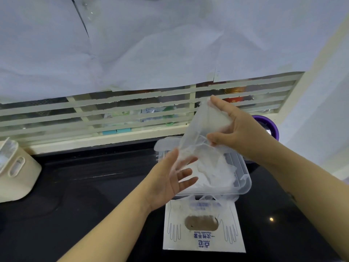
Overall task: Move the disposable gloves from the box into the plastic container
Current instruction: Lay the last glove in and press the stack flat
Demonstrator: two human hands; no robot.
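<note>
Presently: right hand (238,130) pinches translucent disposable glove (192,130) above clear plastic container (247,179); left hand (168,183), seven o'clock, fingers spread. Next: lower, release.

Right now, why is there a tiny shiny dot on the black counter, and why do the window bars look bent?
In the head view, the dot is probably a light mirrored in the glossy counter; in the same view the wide-angle lens bows the window bars; the glove looks hazy, being see-through.

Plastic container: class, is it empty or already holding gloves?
Holding gloves: they lie crumpled inside the plastic container, below the glove the right hand pinches.
</note>
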